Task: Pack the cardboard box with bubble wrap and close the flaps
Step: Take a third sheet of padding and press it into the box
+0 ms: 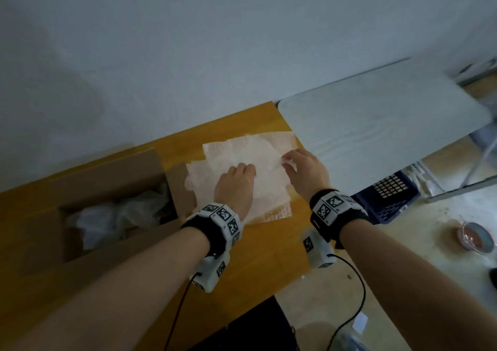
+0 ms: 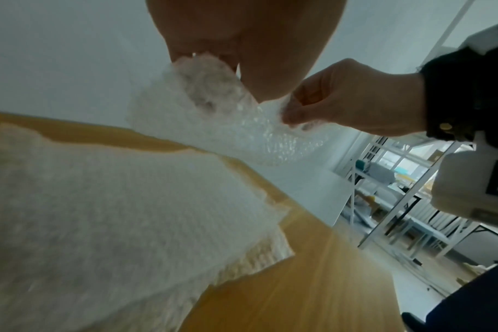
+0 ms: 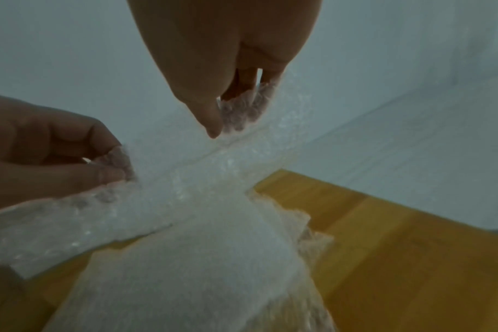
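An open cardboard box (image 1: 107,178) sits at the left of the wooden table, with crumpled clear wrap (image 1: 126,213) inside. To its right lies a stack of bubble wrap sheets (image 1: 242,151). Both hands are over the stack and pinch the top sheet (image 2: 242,128), lifting it off the pile. My left hand (image 1: 236,184) grips its near left part, fingers curled round the plastic (image 3: 117,166). My right hand (image 1: 301,167) pinches the sheet's right edge (image 3: 242,112) between thumb and fingers. The lifted sheet spans between the two hands (image 3: 185,179).
The wooden table (image 1: 269,248) ends at a white wall behind. A pale table (image 1: 376,124) adjoins on the right. A blue crate (image 1: 390,197) stands on the floor below it, and a round dish (image 1: 476,237) lies on the floor farther right.
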Tool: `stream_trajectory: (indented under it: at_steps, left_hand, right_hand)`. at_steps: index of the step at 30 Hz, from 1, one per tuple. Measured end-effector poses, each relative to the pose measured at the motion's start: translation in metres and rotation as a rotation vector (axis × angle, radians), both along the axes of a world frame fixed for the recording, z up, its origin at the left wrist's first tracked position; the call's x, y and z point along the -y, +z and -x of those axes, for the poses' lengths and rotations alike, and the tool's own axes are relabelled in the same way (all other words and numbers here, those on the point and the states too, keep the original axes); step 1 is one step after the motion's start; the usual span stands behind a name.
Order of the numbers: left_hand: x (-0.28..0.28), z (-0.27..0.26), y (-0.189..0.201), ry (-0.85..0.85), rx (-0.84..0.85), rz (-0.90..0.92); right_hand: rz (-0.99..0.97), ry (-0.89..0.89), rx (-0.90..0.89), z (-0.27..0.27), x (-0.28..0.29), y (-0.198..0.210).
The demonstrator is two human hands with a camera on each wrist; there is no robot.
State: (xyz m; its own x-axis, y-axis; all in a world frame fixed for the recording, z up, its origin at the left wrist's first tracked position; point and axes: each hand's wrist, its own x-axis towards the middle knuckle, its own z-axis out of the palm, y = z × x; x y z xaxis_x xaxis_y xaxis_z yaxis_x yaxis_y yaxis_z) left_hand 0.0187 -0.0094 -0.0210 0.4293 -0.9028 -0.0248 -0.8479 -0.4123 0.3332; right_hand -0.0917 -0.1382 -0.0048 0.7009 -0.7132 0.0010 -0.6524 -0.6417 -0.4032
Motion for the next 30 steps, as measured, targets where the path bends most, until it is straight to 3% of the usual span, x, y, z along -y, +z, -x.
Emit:
stream_trajectory:
  at_steps: [8,15,23,30]
  left_hand:
    - [-0.007,-0.016,0.060,0.004,0.023,0.227]
    - [-0.058,-0.060,0.100,0.066,0.091,0.317]
    - [-0.160,-0.112,0.101,0.164,0.234,0.257]
    - [-0.227,-0.126,0.086,0.116,0.237,0.193]
  right_hand:
    - [0.147,-0.045,0.167,-0.013,-0.012,0.064]
    - [0.171,0.053,0.239,-0.058,-0.051,0.091]
    - [0.145,0.289,0.224,-0.118,-0.132,0.085]
    - [0.100,0.458,0.111,-0.136,-0.178,0.066]
